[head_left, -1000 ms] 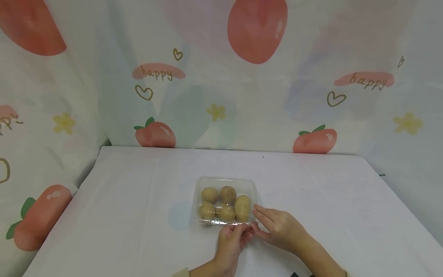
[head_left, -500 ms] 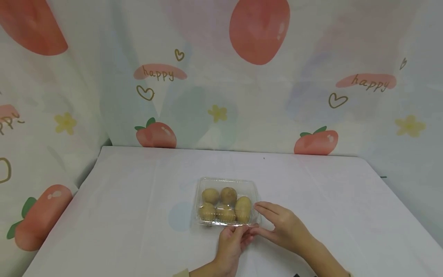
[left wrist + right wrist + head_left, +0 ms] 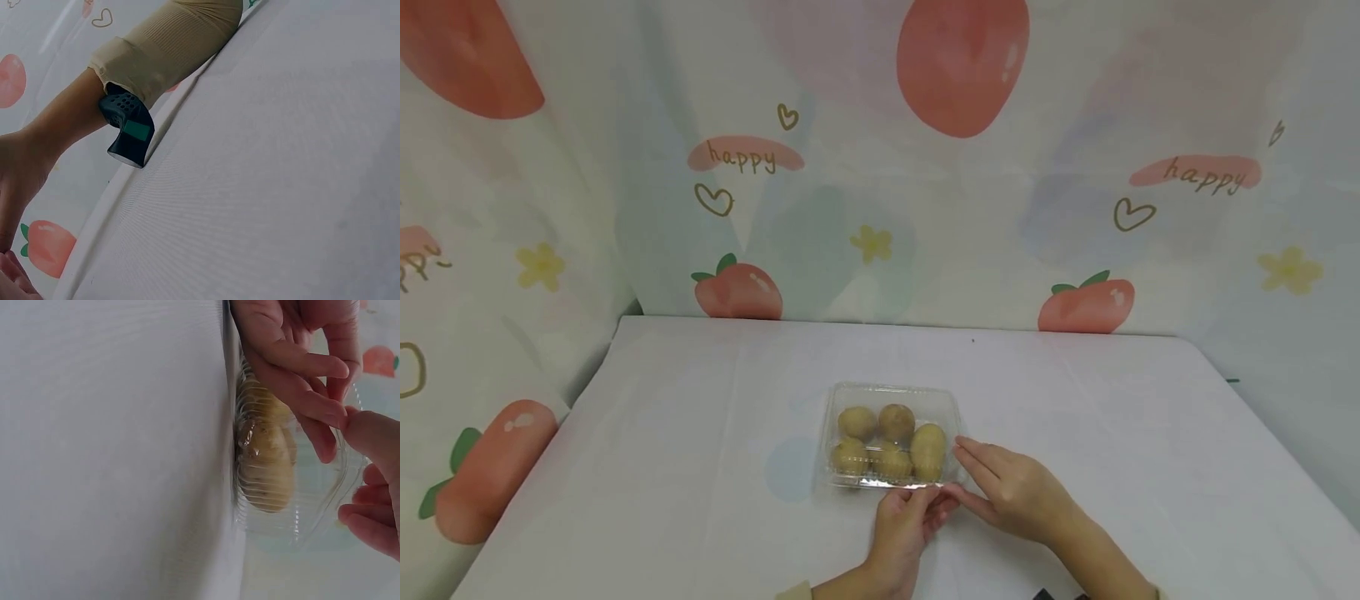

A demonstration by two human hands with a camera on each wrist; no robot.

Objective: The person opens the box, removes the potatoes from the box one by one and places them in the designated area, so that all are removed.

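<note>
A clear plastic clamshell box point(image 3: 936, 402) with several yellow-brown potatoes point(image 3: 928, 452) inside lies on the table, its lid down over them. At the box's front edge, near the right corner, my left hand point(image 3: 897, 533) pinches the rim with thumb and fingers. My right hand point(image 3: 1018, 497) holds that same corner, thumb at the front edge and fingertips along the right side. In the right wrist view the right thumb meets the left fingers at the clear rim point(image 3: 337, 472). The left wrist view shows the right hand point(image 3: 22, 169) and the left fingers point(image 3: 14, 278) at its edge.
A white cloth covers the table point(image 3: 662, 450). Behind it and on the left hangs a printed curtain point(image 3: 820, 100) with fruit, hearts and "happy" lettering. A dark strapped device point(image 3: 130, 131) sits on the right forearm beside a beige sleeve point(image 3: 156, 50).
The right hand's fingers have shifted slightly along the box corner. The left hand keeps its pinch at the front edge, and the box and potatoes stay in place.
</note>
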